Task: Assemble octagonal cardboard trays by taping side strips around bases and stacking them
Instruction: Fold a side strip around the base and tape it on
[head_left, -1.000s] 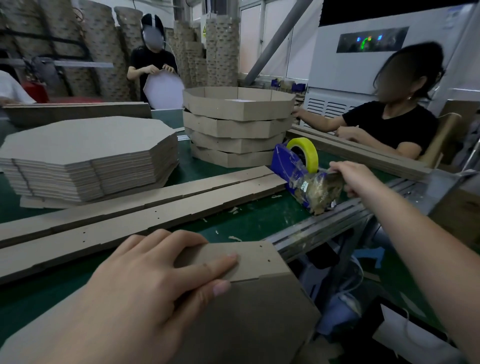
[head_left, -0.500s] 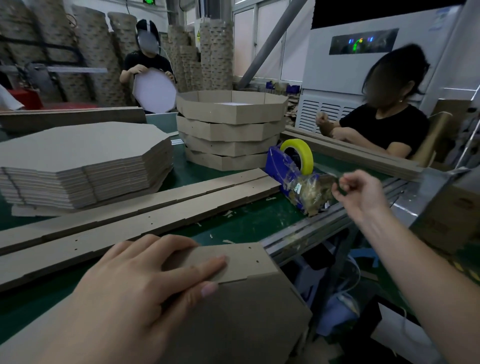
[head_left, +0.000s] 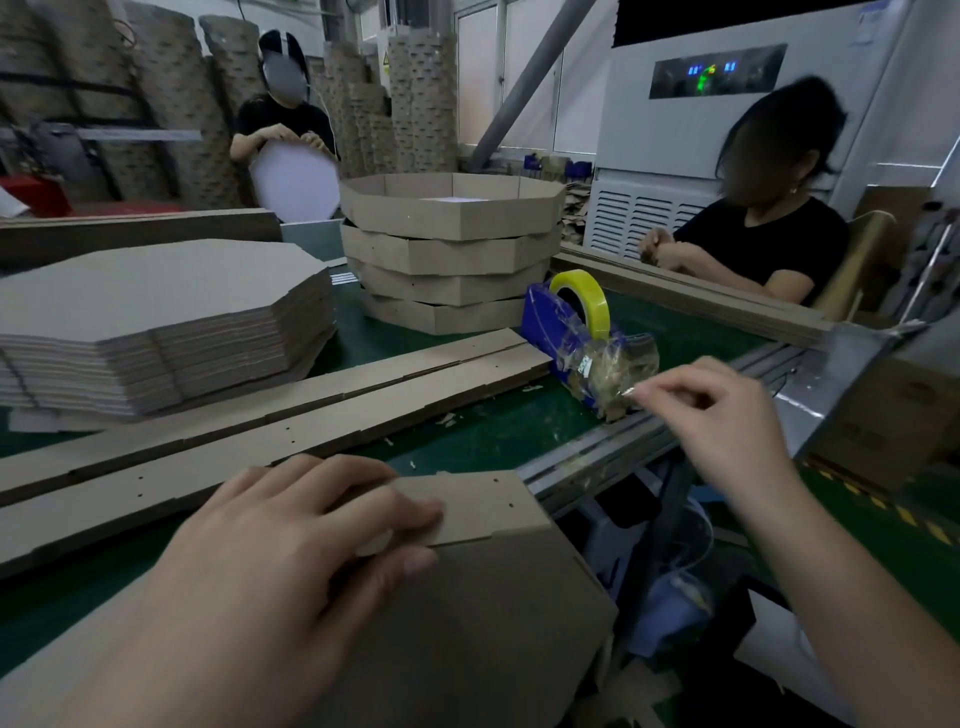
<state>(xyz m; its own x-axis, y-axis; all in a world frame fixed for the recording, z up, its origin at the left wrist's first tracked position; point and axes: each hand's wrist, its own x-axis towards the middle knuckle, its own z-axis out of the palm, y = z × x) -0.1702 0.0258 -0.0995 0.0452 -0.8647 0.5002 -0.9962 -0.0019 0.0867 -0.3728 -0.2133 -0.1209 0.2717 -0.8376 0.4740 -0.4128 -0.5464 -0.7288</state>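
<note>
Cardboard packaging workshop: towering tray columns (head_left: 421, 104) behind, green workbench (head_left: 519, 431), piled octagonal bases (head_left: 156, 291), tape dispenser (head_left: 540, 317), worker (head_left: 769, 244) opposite.

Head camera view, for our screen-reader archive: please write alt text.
The left hand presses a side strip onto a cardboard base at the table edge; the right hand pinches a tape end beside the blue dispenser. Finished trays stand stacked behind.

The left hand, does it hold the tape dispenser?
No, the left hand presses a cardboard strip; the tape dispenser stands apart.
</note>
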